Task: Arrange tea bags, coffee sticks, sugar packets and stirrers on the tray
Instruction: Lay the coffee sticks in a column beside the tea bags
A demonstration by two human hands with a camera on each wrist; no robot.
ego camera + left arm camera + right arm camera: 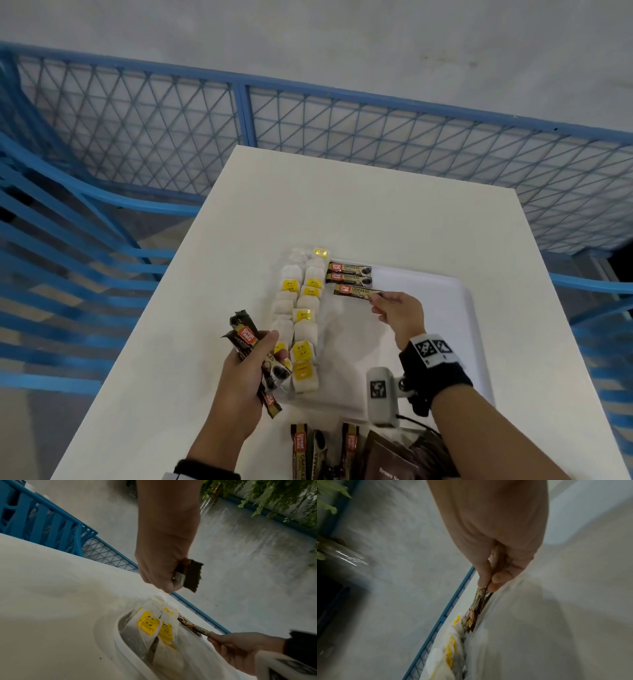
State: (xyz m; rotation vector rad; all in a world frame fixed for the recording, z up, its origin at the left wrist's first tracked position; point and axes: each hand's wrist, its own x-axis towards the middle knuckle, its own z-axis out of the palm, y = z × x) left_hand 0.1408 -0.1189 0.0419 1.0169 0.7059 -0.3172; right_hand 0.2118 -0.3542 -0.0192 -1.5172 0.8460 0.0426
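A white tray (459, 308) lies on the white table (342, 205). Two rows of tea bags (301, 315) with yellow tags fill its left side. Beside them lie two dark coffee sticks (348, 273). My right hand (399, 313) pinches the right end of a third coffee stick (354, 291) just below those two, low over the tray. My left hand (245, 373) grips a bundle of coffee sticks (253, 349) left of the tea bags. In the right wrist view the pinched coffee stick (475, 609) runs from my fingers toward the tea bags (450, 646).
More coffee sticks (308, 452) and brown sugar packets (394, 459) lie at the table's near edge. A blue mesh fence (239, 113) surrounds the table. Blue chairs (51, 240) stand at the left. The tray's right half is bare.
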